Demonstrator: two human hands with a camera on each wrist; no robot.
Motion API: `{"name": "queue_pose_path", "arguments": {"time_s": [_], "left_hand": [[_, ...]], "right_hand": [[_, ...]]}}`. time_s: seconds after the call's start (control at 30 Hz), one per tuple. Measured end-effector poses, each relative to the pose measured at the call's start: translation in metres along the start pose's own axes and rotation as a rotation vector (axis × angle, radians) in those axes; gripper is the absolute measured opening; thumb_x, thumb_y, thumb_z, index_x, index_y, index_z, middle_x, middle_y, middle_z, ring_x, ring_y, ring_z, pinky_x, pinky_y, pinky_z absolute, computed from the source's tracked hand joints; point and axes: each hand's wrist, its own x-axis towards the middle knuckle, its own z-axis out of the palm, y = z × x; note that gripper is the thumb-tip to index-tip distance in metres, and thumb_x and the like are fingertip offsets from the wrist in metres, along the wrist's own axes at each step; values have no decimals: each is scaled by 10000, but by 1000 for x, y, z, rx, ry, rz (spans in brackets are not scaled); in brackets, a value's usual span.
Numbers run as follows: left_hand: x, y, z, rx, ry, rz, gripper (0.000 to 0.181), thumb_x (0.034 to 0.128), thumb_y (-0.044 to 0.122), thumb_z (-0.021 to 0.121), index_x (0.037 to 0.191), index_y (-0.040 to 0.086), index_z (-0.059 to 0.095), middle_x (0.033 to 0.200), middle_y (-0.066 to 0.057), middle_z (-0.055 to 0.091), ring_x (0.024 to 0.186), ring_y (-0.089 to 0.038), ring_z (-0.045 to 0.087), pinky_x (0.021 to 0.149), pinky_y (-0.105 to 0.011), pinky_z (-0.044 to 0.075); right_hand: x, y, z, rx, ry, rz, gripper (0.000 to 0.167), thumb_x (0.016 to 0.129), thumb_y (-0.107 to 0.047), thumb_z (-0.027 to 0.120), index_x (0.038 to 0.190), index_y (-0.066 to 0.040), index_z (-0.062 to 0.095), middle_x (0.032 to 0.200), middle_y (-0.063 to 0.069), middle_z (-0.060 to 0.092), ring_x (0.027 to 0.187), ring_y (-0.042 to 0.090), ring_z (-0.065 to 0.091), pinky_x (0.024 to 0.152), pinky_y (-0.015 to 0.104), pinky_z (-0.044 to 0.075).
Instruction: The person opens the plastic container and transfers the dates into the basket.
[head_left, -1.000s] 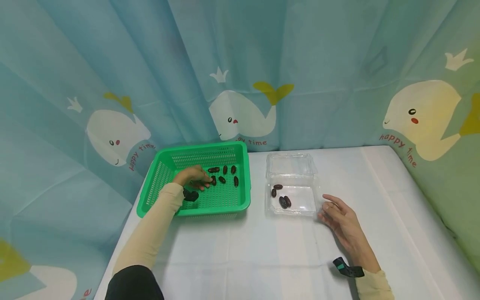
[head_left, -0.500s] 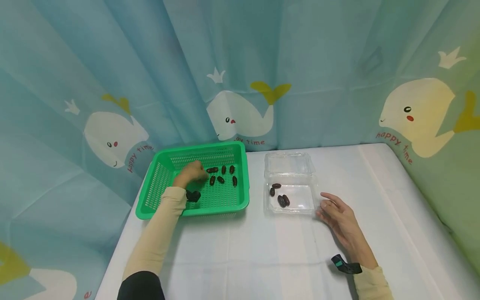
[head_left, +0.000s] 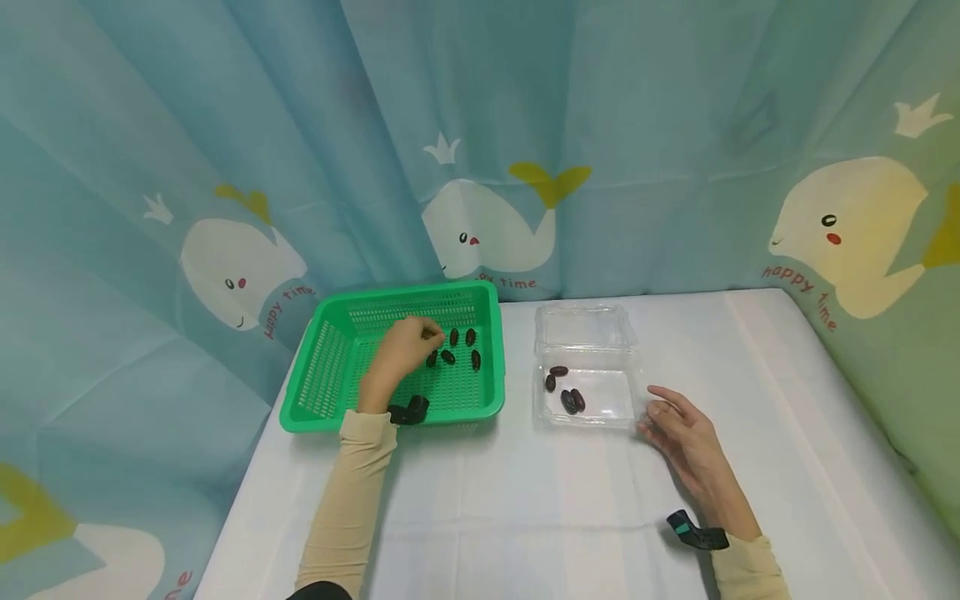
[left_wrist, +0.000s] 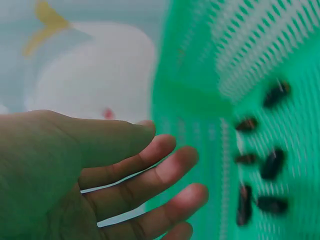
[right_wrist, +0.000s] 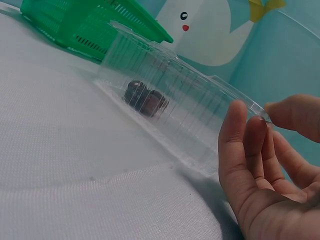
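My left hand [head_left: 408, 348] is over the green plastic basket [head_left: 491, 400], its fingers loosely bent. In the left wrist view the thumb [left_wrist: 117, 140] lies close over the index finger, and nothing shows between the fingers. Several dark brown dates [head_left: 476, 360] lie on the basket floor beside this hand. My right hand [head_left: 686, 442] pinches the right rim of a clear plastic clamshell box [head_left: 618, 417] between thumb and fingers, as the right wrist view shows. The box's lid [head_left: 585, 327] is folded back, away from me. Several dates [head_left: 567, 402] lie in its left half.
A white cloth [head_left: 525, 517] covers the table. A blue curtain with whale prints [head_left: 495, 225] hangs right behind the basket and box. A strip of tabletop separates basket from box. Black straps [head_left: 697, 531] are around both wrists.
My left hand first reaches low beside a date, then draws back and now stands higher over the basket's middle, its forearm swung right. The right hand and the box keep their places.
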Motion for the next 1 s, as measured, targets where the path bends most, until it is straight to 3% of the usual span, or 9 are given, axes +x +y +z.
{"name": "queue_pose_path", "arguments": {"time_s": [0.07,0.2,0.4,0.6,0.8,1.0], "left_hand": [[-7,13,3,-58,20,28,280,1058,234,629,1244,50,728,1198,-145,744,973,-282,694,795,-435,565],[-19,33,13,-122,68,58,235,1055,250,636,1218,115,738,1169,-73,751,1020,-263,689,818,-428,565],[-35,51,34,-215,130,96,205,1048,231,646,1208,143,741,1093,-35,760,953,-223,688,780,-395,555],[-45,72,60,-321,124,174,176,1046,222,647,1186,176,743,1025,-7,752,861,-148,652,763,-338,544],[-49,86,88,-284,100,246,152,1039,199,651,1150,162,750,1044,12,768,892,-124,676,802,-264,553],[-50,102,105,-180,89,297,148,1034,196,660,1146,157,749,1067,21,763,945,-130,678,803,-242,538]], "right_hand": [[1,-1,-1,-9,5,-1,340,1044,12,573,1332,-168,599,1013,-85,688,923,45,665,848,229,614],[1,-2,-1,-40,25,8,343,1036,-4,599,1331,-179,594,1028,-81,687,927,45,665,843,226,614],[2,-1,-1,-56,35,25,343,1035,-17,609,1335,-184,589,1030,-84,684,925,42,660,846,227,612],[3,1,-2,-68,21,11,343,1047,-20,588,1358,-163,565,1025,-92,676,920,35,652,856,231,613],[1,2,1,-93,30,21,342,1046,-36,599,1361,-166,569,1013,-99,661,912,32,648,850,227,611],[0,-1,2,-113,40,24,387,1044,-33,600,1421,-81,521,1030,-91,663,921,39,651,859,237,614]]}}
